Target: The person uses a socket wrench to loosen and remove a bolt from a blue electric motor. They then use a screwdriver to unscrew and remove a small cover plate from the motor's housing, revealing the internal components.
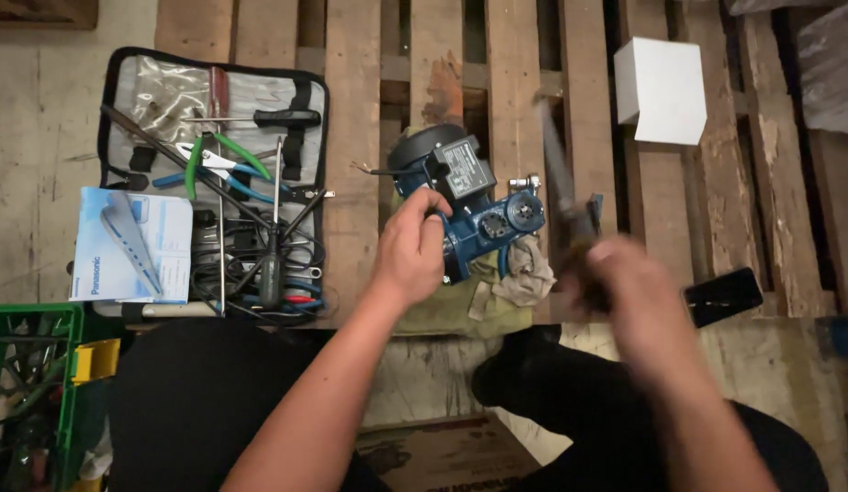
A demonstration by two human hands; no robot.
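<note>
Blue electric motor pump (474,214), with a black terminal box on top and a black end cover, rests on a folded olive rag (460,305) laid across a wooden pallet (360,82); the rag appears to cushion the housing and keep it from rocking on the slats. A loose bare-ended wire projects from its left side.

Left hand (410,246) curls around the left flank of the blue housing, fingers wrapped and thumb against the casing, evidently to brace the unit. Right hand (624,292) is closed in a fist around the dark handle of a long tool (561,182), whose shaft rises up and away toward the pallet. Both this hand and the tool are motion-blurred, so the tool type cannot be told; its working end stands just beside the right end of the pump, near a round flange.

An open tool roll (214,182) lies to the left on the pallet and the floor, within reach, holding green-handled pliers (219,159), screwdrivers and wrenches. A pale blue printed booklet (131,244) overlaps its lower left corner. A green plastic crate (32,383) stands at the lower left. A white box (661,89) sits on the slats at upper right, and a dark phone (723,296) lies just beside the right hand.
</note>
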